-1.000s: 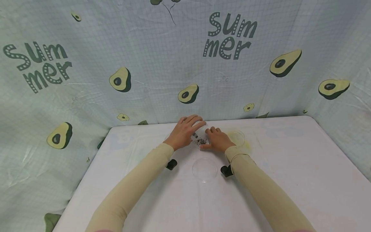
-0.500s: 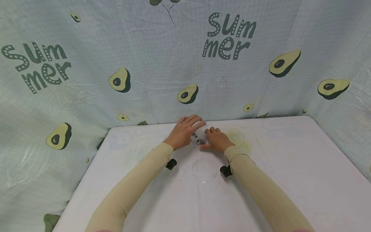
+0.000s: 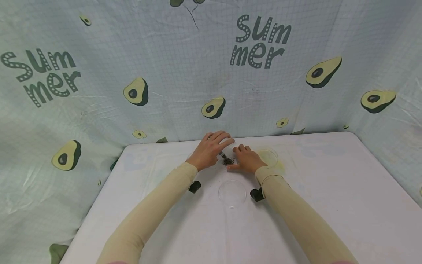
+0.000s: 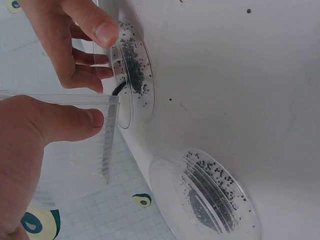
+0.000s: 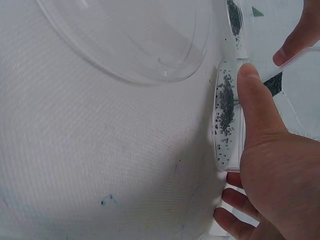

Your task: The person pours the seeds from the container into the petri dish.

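Note:
My left hand (image 3: 207, 150) grips a tilted clear plastic beaker (image 4: 75, 160) with scale marks on its wall, the thumb pressed on its side. Dark grains (image 4: 119, 89) run from its mouth into a petri dish (image 4: 151, 75). Inside that dish lies a dark heap (image 5: 226, 105) with single grains scattered round it. My right hand (image 3: 247, 159) holds the same dish, thumb (image 5: 252, 90) on the near rim and fingers reaching round the far side. In the head view the hands hide most of the beaker and the dish.
A second petri dish (image 4: 252, 215) of dark grains stands beside the first, toward the left. A clear dish (image 3: 232, 179) lies nearer the body. Behind the right wrist is a dish (image 3: 277, 152) with a yellowish tint. Stray grains (image 4: 170, 99) dot the white table (image 3: 329, 205).
Dark grains have come down to the beaker's mouth, and the heap in the dish looks denser and darker. Both hands stay almost in place.

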A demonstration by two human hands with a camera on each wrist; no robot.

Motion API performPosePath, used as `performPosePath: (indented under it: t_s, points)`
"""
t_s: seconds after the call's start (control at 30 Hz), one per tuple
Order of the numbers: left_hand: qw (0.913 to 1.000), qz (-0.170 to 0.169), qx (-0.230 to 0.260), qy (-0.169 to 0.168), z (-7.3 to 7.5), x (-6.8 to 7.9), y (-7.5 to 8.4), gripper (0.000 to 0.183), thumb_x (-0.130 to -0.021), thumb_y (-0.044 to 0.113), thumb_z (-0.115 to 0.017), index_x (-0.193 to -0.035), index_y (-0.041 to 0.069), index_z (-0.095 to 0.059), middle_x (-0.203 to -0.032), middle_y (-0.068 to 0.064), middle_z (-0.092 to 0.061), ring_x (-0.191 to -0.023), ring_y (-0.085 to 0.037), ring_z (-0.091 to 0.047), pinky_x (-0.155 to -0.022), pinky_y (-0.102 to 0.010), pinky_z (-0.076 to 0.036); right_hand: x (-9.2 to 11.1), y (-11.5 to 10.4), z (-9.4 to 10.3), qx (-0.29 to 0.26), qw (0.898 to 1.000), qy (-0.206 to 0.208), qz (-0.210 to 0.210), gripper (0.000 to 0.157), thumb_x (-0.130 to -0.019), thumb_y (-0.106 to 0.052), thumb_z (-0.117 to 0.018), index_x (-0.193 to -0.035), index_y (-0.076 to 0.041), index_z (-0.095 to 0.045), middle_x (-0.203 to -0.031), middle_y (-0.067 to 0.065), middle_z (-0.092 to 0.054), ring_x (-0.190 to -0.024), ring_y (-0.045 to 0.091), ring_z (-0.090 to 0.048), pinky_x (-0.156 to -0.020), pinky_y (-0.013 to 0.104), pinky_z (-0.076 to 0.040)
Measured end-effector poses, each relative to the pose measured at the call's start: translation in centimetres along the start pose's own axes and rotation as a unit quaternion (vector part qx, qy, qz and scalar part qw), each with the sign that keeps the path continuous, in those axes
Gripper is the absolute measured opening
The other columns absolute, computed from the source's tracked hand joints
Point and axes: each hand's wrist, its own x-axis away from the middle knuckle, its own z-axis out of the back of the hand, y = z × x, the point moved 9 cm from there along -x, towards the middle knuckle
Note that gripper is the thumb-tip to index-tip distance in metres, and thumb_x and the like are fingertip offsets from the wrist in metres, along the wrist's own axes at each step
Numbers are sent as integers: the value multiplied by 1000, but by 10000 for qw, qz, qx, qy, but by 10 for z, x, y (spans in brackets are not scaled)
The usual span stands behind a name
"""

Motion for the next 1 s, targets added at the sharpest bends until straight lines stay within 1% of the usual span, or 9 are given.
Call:
performPosePath:
  t_s: [0.47,0.6,0.7,0.8,1.0]
  points:
    - [10000,15,36,47,0,0,0,80,-72,9,-82,-141,24,-44,-145,0,-45,-137,-18,-38,-106,-41,-39,-1,-1,-1,-40,10000,17,-34,86,-81,-61,-66,-141,-4,-42,-130,17,-48,-115,33,-48,-96,49,-49]
    - [9999,69,33,94,1,1,-2,82,-71,9,-83,-141,24,-43,-144,0,-45,-137,-18,-38,-105,-41,-40,-2,-1,-2,-25,10000,-4,-48,86,-81,-61,-66,-141,-4,-42,-129,17,-48,-115,32,-48,-96,48,-49]
    - [9996,176,198,114,3,2,-5,84,-69,9,-84,-141,24,-43,-144,0,-45,-137,-18,-38,-105,-42,-40,-2,-1,-3,-2,10000,-38,-38,85,-81,-61,-65,-140,-4,-42,-129,18,-48,-114,32,-48,-96,48,-49]
    - [9980,343,509,121,3,4,-10,85,-68,9,-86,-141,23,-44,-144,0,-44,-138,-19,-36,-106,-43,-39,-3,-1,-2,-4,10000,-57,-35,84,-81,-61,-65,-139,-5,-42,-130,18,-48,-115,32,-48,-96,48,-49]
    - [9929,673,957,227,4,8,-21,89,-66,17,-90,-141,22,-43,-144,0,-44,-138,-18,-36,-106,-47,-39,-2,0,-2,-80,9999,-61,-76,83,-81,-60,-67,-138,-5,-43,-131,19,-49,-116,33,-48,-97,49,-49]
